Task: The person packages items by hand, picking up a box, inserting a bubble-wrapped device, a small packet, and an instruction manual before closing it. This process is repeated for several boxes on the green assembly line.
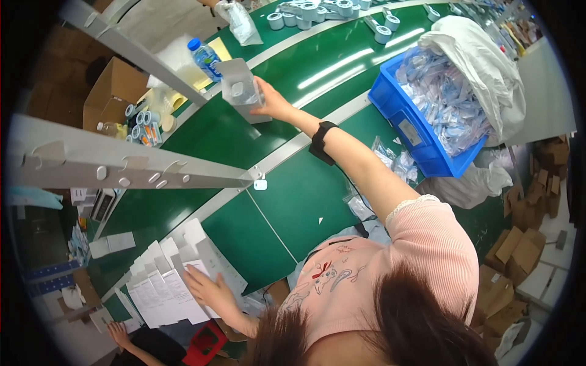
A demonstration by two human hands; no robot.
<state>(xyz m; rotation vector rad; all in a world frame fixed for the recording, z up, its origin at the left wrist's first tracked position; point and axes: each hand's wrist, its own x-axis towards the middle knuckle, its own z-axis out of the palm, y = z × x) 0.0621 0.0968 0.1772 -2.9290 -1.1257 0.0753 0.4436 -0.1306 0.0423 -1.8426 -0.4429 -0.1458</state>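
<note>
My right hand [272,100] is stretched far out over the green conveyor belt [323,73], its fingers closed on the side of a small white box [251,113]. The box stands with its flap up, and something wrapped in clear plastic shows inside. My left hand [210,294] rests, fingers spread, on a stack of white folded cartons [163,299] at the lower left. The cartons overlap in a fanned row.
A blue bin [421,143] full of small bagged parts stands at the right, partly under a white sack [482,67]. Blue-grey devices [305,15] lie along the far belt. A bottle [204,60] stands by the box. A metal post [134,165] crosses at left. Another person's hand [119,335] shows lower left.
</note>
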